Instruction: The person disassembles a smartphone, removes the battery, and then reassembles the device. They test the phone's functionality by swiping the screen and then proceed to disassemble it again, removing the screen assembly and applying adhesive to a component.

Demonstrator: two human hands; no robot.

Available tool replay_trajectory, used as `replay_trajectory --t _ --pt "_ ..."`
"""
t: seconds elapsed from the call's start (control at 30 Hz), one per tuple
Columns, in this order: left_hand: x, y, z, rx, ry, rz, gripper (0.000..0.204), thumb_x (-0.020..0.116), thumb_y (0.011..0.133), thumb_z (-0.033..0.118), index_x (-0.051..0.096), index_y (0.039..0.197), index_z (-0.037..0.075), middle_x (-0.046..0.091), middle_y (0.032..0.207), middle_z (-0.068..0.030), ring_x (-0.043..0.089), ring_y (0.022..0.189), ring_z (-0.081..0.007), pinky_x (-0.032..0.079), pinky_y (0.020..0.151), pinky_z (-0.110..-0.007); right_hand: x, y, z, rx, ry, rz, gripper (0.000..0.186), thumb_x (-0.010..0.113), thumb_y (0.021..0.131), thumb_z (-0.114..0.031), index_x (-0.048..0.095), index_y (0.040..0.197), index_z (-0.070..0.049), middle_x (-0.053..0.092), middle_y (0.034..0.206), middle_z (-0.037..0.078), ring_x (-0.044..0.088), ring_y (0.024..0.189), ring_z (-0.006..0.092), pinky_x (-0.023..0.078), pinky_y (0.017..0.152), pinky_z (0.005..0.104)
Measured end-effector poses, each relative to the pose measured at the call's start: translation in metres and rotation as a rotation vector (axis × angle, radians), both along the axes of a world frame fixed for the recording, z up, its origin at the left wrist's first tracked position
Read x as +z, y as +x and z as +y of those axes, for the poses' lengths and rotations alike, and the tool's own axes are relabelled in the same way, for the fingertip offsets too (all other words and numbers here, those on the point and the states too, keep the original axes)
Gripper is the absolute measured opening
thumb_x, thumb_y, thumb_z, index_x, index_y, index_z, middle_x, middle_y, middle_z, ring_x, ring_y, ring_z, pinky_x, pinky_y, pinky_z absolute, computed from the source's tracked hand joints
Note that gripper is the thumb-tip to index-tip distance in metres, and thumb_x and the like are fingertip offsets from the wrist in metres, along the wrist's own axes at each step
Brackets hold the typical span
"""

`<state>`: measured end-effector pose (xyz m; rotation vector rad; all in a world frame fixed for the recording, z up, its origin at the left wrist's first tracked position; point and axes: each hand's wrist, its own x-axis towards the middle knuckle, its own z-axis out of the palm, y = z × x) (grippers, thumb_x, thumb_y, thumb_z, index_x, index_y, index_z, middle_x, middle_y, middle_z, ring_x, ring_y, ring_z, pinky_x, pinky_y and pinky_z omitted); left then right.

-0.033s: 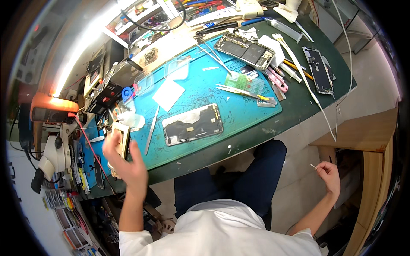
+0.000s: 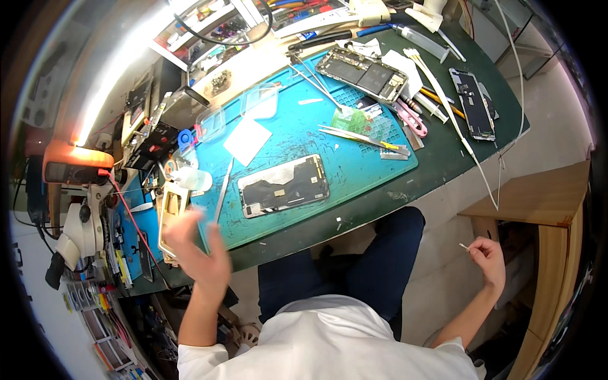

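My left hand [image 2: 204,256] is raised at the left of the bench, blurred by motion, thumb apart from its fingers and nothing visible in it. Beside its fingertips lies a gold-coloured phone-shaped frame [image 2: 166,218]. Off to the right, away from the bench, my right hand [image 2: 487,258] pinches a thin, short white stick [image 2: 465,246] between thumb and fingertips. On the blue work mat [image 2: 354,174] rests a phone screen assembly [image 2: 284,185], back side up. A thin metal spudger [image 2: 223,190] and a white square sheet [image 2: 247,142] lie left of it.
An opened phone [image 2: 362,75] sits at the mat's far edge, with tweezers [image 2: 362,137] nearer. Further right are a syringe [image 2: 423,45], a white cable [image 2: 443,98] and another phone part [image 2: 472,104]. An orange multimeter [image 2: 76,163] stands at left; a wooden cabinet [image 2: 532,193] is at right.
My left hand has shifted a little right and nearer to me, off the gold-coloured frame, which now shows more. My right hand stays nearly still, with the white stick in it.
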<state>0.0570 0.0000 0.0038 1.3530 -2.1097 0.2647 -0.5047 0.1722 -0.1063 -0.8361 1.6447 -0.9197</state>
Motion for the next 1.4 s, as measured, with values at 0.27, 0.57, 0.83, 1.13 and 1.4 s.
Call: replay_trajectory --t 0.27,0.57,0.83,1.13,1.4 --pt "0.023 -0.087 -0.054 -0.374 0.418 -0.077 0.078 0.083 0.08 0.012 0.05 0.15 0.003 0.053 0.151 -0.0186 0.05 0.139 -0.0404 0.04 0.116 -0.049 0.064 0.035 -0.067 0.352 -0.309 -0.151 0.008 0.068 0.082 0.001 0.073 0.087 0.003 0.067 0.083 0.007 0.058 0.07 0.0106 0.042 0.062 0.0239" --pt "0.008 -0.083 -0.057 -0.356 0.349 -0.037 0.084 0.082 0.083 0.017 0.043 0.155 0.003 0.057 0.141 -0.0182 0.058 0.125 -0.0364 0.045 0.109 -0.046 0.09 0.056 -0.071 0.154 -0.346 -0.273 0.008 0.06 0.088 0.001 0.066 0.093 -0.001 0.067 0.081 0.009 0.056 0.062 0.0109 0.042 0.055 0.0226" --pt "0.017 -0.083 -0.073 -0.082 0.282 0.008 0.057 0.077 0.093 0.032 0.058 0.134 -0.002 0.067 0.118 -0.0213 0.064 0.11 -0.0391 0.051 0.096 -0.046 0.132 0.133 -0.139 0.279 -0.351 -0.281 0.01 0.049 0.104 -0.004 0.057 0.109 -0.006 0.068 0.084 0.007 0.057 0.065 0.0063 0.045 0.057 0.0193" --pt "0.025 -0.06 -0.137 0.272 0.527 -0.362 0.067 0.084 0.08 0.054 0.067 0.109 -0.004 0.067 0.106 -0.0186 0.064 0.109 -0.0375 0.056 0.092 -0.044 0.125 0.144 -0.15 0.336 -0.37 -0.324 0.01 0.051 0.103 -0.003 0.058 0.109 -0.005 0.068 0.084 0.005 0.058 0.066 0.0052 0.044 0.057 0.0188" --pt "0.037 -0.058 -0.139 0.293 0.539 -0.161 0.05 0.082 0.088 0.035 0.059 0.117 0.002 0.071 0.105 -0.0214 0.07 0.102 -0.0354 0.054 0.085 -0.046 0.125 0.133 -0.142 0.266 -0.375 -0.261 0.007 0.052 0.101 -0.009 0.057 0.106 -0.007 0.066 0.079 0.007 0.053 0.062 0.0071 0.042 0.055 0.0202"
